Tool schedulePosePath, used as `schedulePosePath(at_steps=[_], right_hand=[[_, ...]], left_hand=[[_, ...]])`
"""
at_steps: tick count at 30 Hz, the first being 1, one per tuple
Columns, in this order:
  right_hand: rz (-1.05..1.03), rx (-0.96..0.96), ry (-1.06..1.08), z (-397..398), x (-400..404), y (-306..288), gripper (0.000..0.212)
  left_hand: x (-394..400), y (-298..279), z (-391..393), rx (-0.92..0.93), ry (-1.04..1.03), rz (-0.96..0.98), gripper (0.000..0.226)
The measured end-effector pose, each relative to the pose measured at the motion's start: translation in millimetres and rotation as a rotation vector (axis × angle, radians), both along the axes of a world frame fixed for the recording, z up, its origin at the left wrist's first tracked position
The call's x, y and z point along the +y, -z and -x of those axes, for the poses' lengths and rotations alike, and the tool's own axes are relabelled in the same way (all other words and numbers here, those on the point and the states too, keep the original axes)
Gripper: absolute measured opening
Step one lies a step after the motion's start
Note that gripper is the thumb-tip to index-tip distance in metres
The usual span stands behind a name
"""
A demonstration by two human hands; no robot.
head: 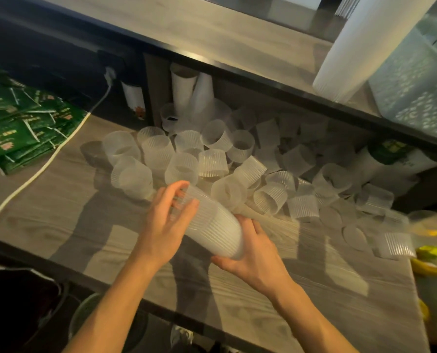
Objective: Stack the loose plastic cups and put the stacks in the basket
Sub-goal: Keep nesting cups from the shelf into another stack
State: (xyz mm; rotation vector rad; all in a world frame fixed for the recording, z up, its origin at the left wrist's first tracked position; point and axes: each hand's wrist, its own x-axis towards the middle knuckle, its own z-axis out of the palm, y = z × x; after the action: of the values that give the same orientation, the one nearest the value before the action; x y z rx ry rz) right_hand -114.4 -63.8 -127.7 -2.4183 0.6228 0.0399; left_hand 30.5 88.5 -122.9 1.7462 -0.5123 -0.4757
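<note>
A stack of translucent ribbed plastic cups (213,225) lies tilted above the wooden counter (67,225), its open end pointing up and left. My right hand (253,253) grips the stack's base end from below. My left hand (169,220) is at the open end, fingers curled over the rim. Several loose cups (184,169) lie scattered on their sides just beyond my hands, spreading to the right under the shelf. No basket can be made out for certain.
A raised shelf (237,54) overhangs the back of the counter, carrying a tall white cup stack (365,44) and a clear bin (421,80). Green packets (16,126) and a white cable (49,159) lie at left. Yellow-green packets (433,253) sit at right.
</note>
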Motion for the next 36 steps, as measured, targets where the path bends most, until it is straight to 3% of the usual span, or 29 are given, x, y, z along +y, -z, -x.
schedulePosePath(at_steps=[3, 8, 12, 15, 18, 20, 23, 25, 31, 32, 36], right_hand=[[0.003, 0.019, 0.012, 0.4, 2.5, 1.3, 0.089], [-0.010, 0.056, 0.003, 1.9, 13.7, 3.1, 0.089], [-0.038, 0.016, 0.060, 7.0, 12.8, 2.0, 0.087], [-0.072, 0.018, 0.089, 19.5, 4.1, 1.4, 0.087], [-0.063, 0.010, 0.133, 29.3, -9.3, 2.8, 0.082], [-0.045, 0.008, 0.163, 35.1, -18.2, 3.7, 0.079], [-0.043, 0.030, 0.167, 41.7, -27.5, 6.1, 0.083], [-0.056, 0.031, 0.175, 44.8, -30.9, 8.1, 0.085], [-0.076, 0.043, 0.182, 54.5, -38.1, 11.3, 0.086], [-0.080, 0.044, 0.188, 56.8, -40.0, 11.7, 0.086], [-0.091, 0.040, 0.220, 66.3, -48.1, 12.9, 0.084]], left_hand=[[1.6, 1.0, -5.0, -0.032, 0.007, -0.060, 0.062], [1.5, -1.8, 0.6, -0.092, 0.113, -0.189, 0.051], [-8.0, 2.1, 27.0, -0.034, 0.202, -0.170, 0.074], [-18.9, 2.9, 31.3, 0.014, 0.293, -0.151, 0.075], [-31.6, 5.9, 27.7, 0.059, -0.062, -0.034, 0.062], [-38.0, 13.9, 17.2, 0.023, -0.312, -0.187, 0.059], [-47.4, 35.6, -5.1, 0.106, -0.234, -0.567, 0.086], [-58.6, 42.8, -14.0, 0.149, -0.160, -0.674, 0.093], [-77.5, 51.5, -12.9, 0.072, -0.084, -0.770, 0.060], [-77.9, 52.4, -10.2, 0.060, -0.072, -0.773, 0.063], [-70.9, 52.8, 4.1, -0.049, 0.077, -0.759, 0.108]])
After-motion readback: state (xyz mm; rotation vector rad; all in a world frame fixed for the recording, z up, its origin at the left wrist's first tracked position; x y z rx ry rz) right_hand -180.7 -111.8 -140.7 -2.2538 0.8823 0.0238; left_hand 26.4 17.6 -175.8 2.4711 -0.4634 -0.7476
